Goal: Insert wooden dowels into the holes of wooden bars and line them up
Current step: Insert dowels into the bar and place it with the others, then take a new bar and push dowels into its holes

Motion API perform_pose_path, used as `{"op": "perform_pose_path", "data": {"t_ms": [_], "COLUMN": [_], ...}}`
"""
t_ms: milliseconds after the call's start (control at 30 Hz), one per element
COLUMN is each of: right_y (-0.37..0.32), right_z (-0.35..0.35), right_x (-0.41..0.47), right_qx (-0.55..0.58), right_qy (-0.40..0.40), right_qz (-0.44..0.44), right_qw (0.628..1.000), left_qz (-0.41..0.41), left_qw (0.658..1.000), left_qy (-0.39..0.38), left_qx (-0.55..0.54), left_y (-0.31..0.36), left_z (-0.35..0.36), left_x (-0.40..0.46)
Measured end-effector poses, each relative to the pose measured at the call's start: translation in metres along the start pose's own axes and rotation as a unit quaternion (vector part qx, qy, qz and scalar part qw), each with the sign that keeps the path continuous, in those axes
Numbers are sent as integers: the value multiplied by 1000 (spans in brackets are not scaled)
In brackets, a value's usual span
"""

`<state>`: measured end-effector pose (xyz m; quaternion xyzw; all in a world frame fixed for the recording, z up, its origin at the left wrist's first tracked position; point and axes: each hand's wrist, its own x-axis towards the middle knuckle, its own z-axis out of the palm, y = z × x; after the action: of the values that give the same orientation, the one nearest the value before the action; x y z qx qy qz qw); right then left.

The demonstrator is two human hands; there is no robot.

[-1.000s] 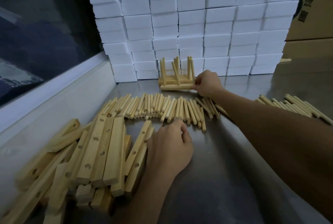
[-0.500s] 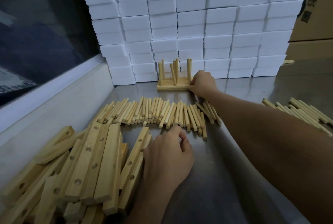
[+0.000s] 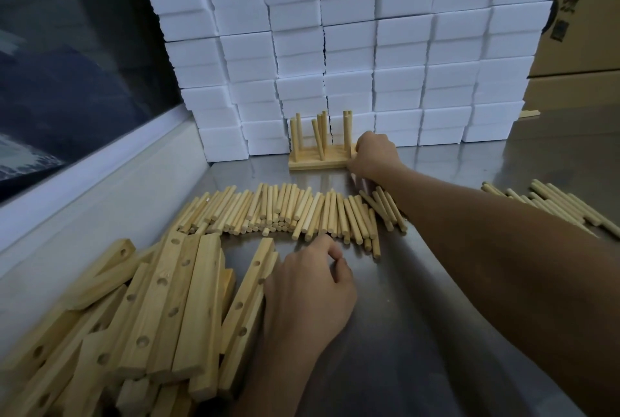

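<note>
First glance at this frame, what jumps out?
A tall wall of white foam blocks fills the back. At its foot the right hand touches the end of doweled bars whose pegs stand up. Nearer, a row of loose dowels crosses the steel table, and the left hand rests beside piled drilled bars.

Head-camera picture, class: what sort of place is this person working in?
Probably a small workshop or packing bench. Drilled pale wooden bars and loose round wooden dowels lie in bulk on a steel table, with stacked white foam blocks and brown cardboard boxes behind.
</note>
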<state>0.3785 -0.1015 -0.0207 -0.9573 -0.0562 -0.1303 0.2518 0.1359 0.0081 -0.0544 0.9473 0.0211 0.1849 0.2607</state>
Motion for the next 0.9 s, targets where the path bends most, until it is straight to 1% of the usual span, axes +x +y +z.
{"op": "perform_pose_path", "data": {"t_ms": [200,367,433,500,567,633,700,767,800,900], "right_y": [4,-1,-2,-1,4,12,21,30,34,44], "right_z": [-23,-48,-57,-64,-68,-67,-66,-64,-64,-64], "right_x": [-20,-55,-74,-97,-121,-145,-165,-180,-186,-197], "right_qx": [-14,25,53,89,120,135,135,127,123,120], "right_qy": [16,63,84,108,129,144,162,176,186,216], "right_qz": [-22,-32,-42,-53,-59,-56,-58,-69,-75,-93], "right_qw": [1000,997,994,989,983,979,976,974,972,964], "left_qz": [-6,21,34,46,44,4,-62,-108,-118,-120], "left_qw": [1000,998,995,989,977,957,944,940,939,942], "left_qy": [3,1,29,73,109,129,122,93,82,79], "left_qx": [23,67,93,118,176,260,301,310,312,302], "left_y": [1,7,11,14,15,13,10,6,4,4], "left_z": [-1,-3,-4,-6,-10,-17,-25,-28,-28,-29], "left_x": [1,-1,-5,-8,-9,-7,-6,-7,-7,-6]}}
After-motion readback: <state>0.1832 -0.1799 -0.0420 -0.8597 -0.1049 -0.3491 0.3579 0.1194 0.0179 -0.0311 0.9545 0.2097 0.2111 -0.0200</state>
